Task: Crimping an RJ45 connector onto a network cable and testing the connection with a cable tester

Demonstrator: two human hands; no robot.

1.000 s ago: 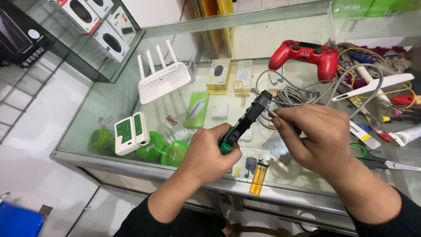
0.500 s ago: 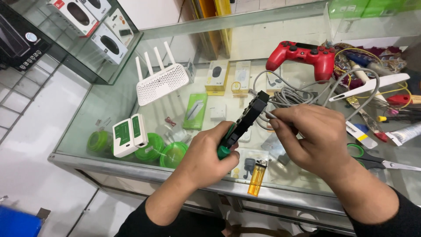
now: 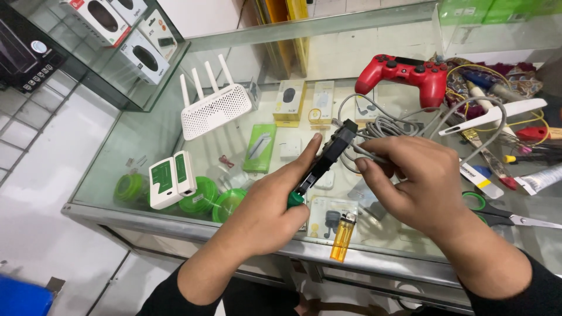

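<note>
A glass display worktop [image 3: 146, 146] fills the scene, its metal-framed front edge running beneath the person's forearms. Near the worktop's back left, a white router [image 3: 215, 108] with four upright antennas lies on the glass; toward the back right rests a red game controller [image 3: 404, 73]. By the front left edge sits a white-and-green cable tester [image 3: 171, 178], with round green spools visible under the glass beside it. At the right edge lie green-handled scissors [image 3: 497, 213].

Over the middle of the worktop, the left hand [image 3: 266, 210] is wrapped closed around the green-tipped handles of a black crimping tool [image 3: 325, 161], thumb laid along its body, the tool's head angled up and away toward the back. The right hand [image 3: 418, 187] is pressed together, fingertips pinching a grey network cable [image 3: 380, 126] just beside the tool's head; whether the cable end sits inside the tool cannot be told. The cable's loose coils trail toward the controller. An orange lighter [image 3: 342, 237] stands at the front edge, between the two wrists.
</note>
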